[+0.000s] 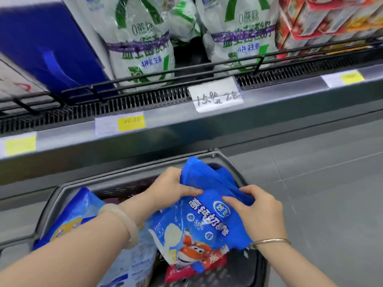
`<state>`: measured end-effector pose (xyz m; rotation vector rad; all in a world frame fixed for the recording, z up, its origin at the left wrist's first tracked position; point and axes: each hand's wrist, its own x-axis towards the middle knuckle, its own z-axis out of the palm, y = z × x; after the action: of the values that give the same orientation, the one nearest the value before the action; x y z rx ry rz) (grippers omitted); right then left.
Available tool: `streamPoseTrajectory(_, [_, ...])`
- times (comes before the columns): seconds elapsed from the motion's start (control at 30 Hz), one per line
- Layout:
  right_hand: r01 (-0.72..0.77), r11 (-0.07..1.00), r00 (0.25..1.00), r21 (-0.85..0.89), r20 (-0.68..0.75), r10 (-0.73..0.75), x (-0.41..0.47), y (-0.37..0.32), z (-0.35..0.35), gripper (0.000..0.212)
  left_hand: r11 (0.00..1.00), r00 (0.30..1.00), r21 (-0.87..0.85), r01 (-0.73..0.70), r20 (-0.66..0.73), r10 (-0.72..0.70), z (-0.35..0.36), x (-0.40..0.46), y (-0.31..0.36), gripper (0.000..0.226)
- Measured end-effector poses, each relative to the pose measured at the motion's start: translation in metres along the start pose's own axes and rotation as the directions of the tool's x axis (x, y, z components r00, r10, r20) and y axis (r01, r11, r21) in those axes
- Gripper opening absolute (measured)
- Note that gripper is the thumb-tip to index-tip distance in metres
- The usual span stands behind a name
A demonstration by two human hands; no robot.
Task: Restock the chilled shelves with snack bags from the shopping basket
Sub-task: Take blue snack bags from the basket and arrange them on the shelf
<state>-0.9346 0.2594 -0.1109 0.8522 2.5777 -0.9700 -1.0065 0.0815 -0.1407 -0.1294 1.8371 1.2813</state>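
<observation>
Left hand pinching the crumpled top of the blue snack bag, right hand curled round its other upper corner, bag half lifted over the grey basket. Below the shelf of white pouches, well short of it. Could slip: slack film, top-only hold, heavy contents sagging downward.

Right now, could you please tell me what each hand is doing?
Left hand: closed, gripping the top of the blue snack bag.
Right hand: closed, gripping the same bag's top.
</observation>
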Motion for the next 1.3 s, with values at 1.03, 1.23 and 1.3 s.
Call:
streamPoseTrajectory(1.03, [0.030, 0.699, 0.800, 0.715, 0.402, -0.445, 0.027, -0.299, -0.162, 0.014, 0.686, 0.894, -0.706, -0.174, -0.406, -0.191, -0.176, -0.178, 0.268, 0.026])
streamPoseTrajectory(1.23, [0.071, 0.651, 0.835, 0.756, 0.313, -0.453, 0.038, -0.346, -0.191, 0.021, 0.708, 0.901, -0.582, -0.399, -0.392, 0.185, -0.199, -0.198, 0.280, 0.068])
streamPoseTrajectory(1.3, [0.089, 0.635, 0.842, 0.767, 0.283, -0.459, 0.043, -0.359, -0.202, 0.021, 0.684, 0.929, -0.630, -0.368, -0.272, 0.249, -0.201, -0.199, 0.283, 0.064])
